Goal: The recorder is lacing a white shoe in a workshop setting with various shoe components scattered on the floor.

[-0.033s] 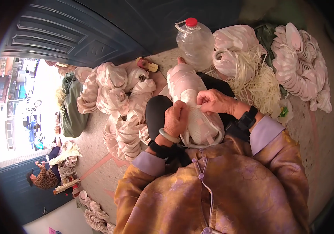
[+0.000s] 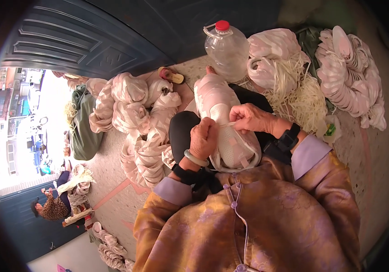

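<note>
The left hand (image 2: 203,138) was closed, with its fingers curled in and their tips close together over the pale shoe top (image 2: 236,147). Its back faced up, so I cannot tell if something thin was tucked inside. The right hand (image 2: 251,119) was bent over too, just beside the left one. Its thumb and first finger pinched a thin white lace (image 2: 231,123), and its other fingers were folded under. There was a small gap between the two hands.

The shoe top lay in the person's lap, between the knees, with its round heel end toward the tummy. A row of more shoe tops (image 2: 212,88) lay just past it, each one tucked against the next.

The hands covered part of the shoe top's middle, so the lace holes there were hard to see. Where the lace went under the fingers was hidden. The left palm did not show, and the wrists were partly under black bands (image 2: 288,138). The big clear bottle (image 2: 226,52) had its bottom partly hidden behind the row. Far off at the left, another person (image 2: 54,208) looked tiny, and what that person held was too small to tell. The street beyond was washed out by bright light.
</note>
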`<control>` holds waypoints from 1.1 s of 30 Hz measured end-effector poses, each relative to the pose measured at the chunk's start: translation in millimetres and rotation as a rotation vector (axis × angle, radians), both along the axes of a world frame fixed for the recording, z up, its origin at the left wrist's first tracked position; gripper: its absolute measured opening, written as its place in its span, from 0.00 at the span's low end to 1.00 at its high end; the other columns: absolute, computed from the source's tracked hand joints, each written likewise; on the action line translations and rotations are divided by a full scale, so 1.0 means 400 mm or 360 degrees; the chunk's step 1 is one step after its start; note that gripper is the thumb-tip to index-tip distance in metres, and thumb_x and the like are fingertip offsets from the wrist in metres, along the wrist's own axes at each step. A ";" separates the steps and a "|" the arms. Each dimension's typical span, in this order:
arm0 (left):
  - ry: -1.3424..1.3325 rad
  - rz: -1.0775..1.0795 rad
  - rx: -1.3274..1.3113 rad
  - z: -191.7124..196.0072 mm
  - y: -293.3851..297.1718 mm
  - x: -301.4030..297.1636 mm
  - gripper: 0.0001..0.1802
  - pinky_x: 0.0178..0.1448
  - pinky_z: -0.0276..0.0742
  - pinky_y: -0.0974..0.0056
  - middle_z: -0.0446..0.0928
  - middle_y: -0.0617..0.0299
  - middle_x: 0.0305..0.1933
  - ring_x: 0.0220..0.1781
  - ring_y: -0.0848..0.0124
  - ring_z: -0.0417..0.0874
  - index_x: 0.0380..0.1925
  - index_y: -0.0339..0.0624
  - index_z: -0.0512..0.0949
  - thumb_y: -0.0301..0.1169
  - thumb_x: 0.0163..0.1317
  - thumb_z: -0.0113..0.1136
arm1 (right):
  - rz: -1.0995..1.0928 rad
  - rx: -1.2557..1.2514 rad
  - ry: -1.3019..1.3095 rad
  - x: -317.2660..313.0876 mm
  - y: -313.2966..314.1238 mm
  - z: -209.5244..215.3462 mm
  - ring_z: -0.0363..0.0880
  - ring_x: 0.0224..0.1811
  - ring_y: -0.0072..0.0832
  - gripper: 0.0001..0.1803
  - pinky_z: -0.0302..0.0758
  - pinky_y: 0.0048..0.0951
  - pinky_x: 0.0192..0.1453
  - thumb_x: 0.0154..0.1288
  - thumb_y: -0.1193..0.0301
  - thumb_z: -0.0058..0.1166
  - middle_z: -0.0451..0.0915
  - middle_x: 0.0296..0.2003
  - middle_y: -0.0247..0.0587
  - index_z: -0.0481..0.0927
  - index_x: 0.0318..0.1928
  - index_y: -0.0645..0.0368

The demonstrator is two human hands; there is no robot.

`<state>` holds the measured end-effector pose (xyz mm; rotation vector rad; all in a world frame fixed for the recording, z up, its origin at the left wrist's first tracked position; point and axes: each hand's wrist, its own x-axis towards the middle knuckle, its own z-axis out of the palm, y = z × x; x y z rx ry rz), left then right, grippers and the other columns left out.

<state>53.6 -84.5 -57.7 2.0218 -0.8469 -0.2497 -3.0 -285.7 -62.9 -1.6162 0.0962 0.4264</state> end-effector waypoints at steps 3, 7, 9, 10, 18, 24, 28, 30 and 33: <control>0.0408 0.0187 -0.0147 -0.012 0.059 0.005 0.06 0.24 0.65 0.69 0.69 0.66 0.17 0.19 0.75 0.70 0.24 0.40 0.70 0.23 0.59 0.53 | -0.0011 0.0012 -0.0018 -0.004 -0.005 0.004 0.74 0.19 0.19 0.07 0.72 0.22 0.25 0.52 0.73 0.56 0.75 0.20 0.35 0.74 0.30 0.64; 0.0623 0.0567 -0.0190 0.019 0.213 0.054 0.09 0.27 0.58 0.76 0.62 0.76 0.23 0.26 0.85 0.60 0.23 0.42 0.70 0.24 0.63 0.52 | -0.0001 0.0067 -0.0071 -0.015 -0.015 -0.007 0.72 0.18 0.18 0.08 0.71 0.20 0.23 0.54 0.72 0.58 0.74 0.20 0.33 0.73 0.29 0.63; 0.0228 0.0857 0.0080 0.050 0.320 0.092 0.09 0.26 0.56 0.76 0.62 0.76 0.22 0.24 0.85 0.60 0.22 0.43 0.70 0.24 0.63 0.53 | -0.0023 0.0050 -0.0088 -0.019 -0.018 -0.018 0.72 0.18 0.17 0.08 0.71 0.20 0.23 0.55 0.71 0.58 0.74 0.20 0.33 0.73 0.29 0.63; 0.0286 0.1044 -0.0043 0.004 0.461 0.136 0.10 0.23 0.55 0.76 0.63 0.76 0.21 0.22 0.85 0.60 0.22 0.44 0.71 0.25 0.63 0.53 | -0.0024 0.0090 -0.0108 -0.017 -0.014 -0.017 0.71 0.18 0.17 0.08 0.70 0.20 0.23 0.56 0.71 0.58 0.73 0.20 0.32 0.73 0.29 0.62; -0.0161 0.0868 0.0458 -0.040 0.700 0.124 0.04 0.23 0.65 0.72 0.70 0.68 0.19 0.19 0.79 0.70 0.27 0.40 0.77 0.28 0.58 0.58 | 0.0000 0.0178 -0.0066 -0.006 -0.003 -0.016 0.68 0.20 0.16 0.09 0.68 0.19 0.22 0.58 0.70 0.58 0.72 0.20 0.31 0.73 0.29 0.61; -0.0303 0.0134 0.0381 0.072 0.211 0.022 0.21 0.42 0.75 0.65 0.78 0.53 0.45 0.37 0.63 0.82 0.46 0.38 0.75 0.22 0.49 0.61 | -0.0026 0.0001 -0.0237 -0.027 -0.005 -0.017 0.68 0.24 0.16 0.10 0.68 0.23 0.27 0.57 0.69 0.57 0.72 0.21 0.31 0.73 0.30 0.63; -0.0226 -0.0246 0.0522 0.048 0.115 0.016 0.30 0.48 0.76 0.57 0.76 0.48 0.48 0.48 0.51 0.78 0.55 0.37 0.65 0.23 0.48 0.55 | -0.0146 -0.0215 -0.0425 -0.046 0.001 -0.001 0.70 0.24 0.25 0.08 0.70 0.27 0.30 0.53 0.75 0.52 0.72 0.21 0.36 0.72 0.35 0.63; -0.0328 -0.0265 0.0570 0.032 0.105 0.018 0.28 0.42 0.77 0.56 0.77 0.50 0.42 0.42 0.52 0.80 0.54 0.40 0.65 0.23 0.49 0.54 | -0.0140 -0.0365 -0.0493 -0.054 0.003 0.010 0.72 0.24 0.29 0.09 0.71 0.28 0.31 0.52 0.77 0.50 0.72 0.21 0.39 0.72 0.36 0.62; -0.0617 -0.0318 0.0710 0.028 0.097 0.022 0.18 0.26 0.73 0.53 0.75 0.57 0.27 0.27 0.53 0.78 0.45 0.45 0.69 0.24 0.51 0.54 | -0.0152 -0.0653 -0.0718 -0.067 0.005 0.013 0.73 0.26 0.32 0.14 0.72 0.30 0.33 0.50 0.80 0.48 0.72 0.25 0.41 0.71 0.41 0.61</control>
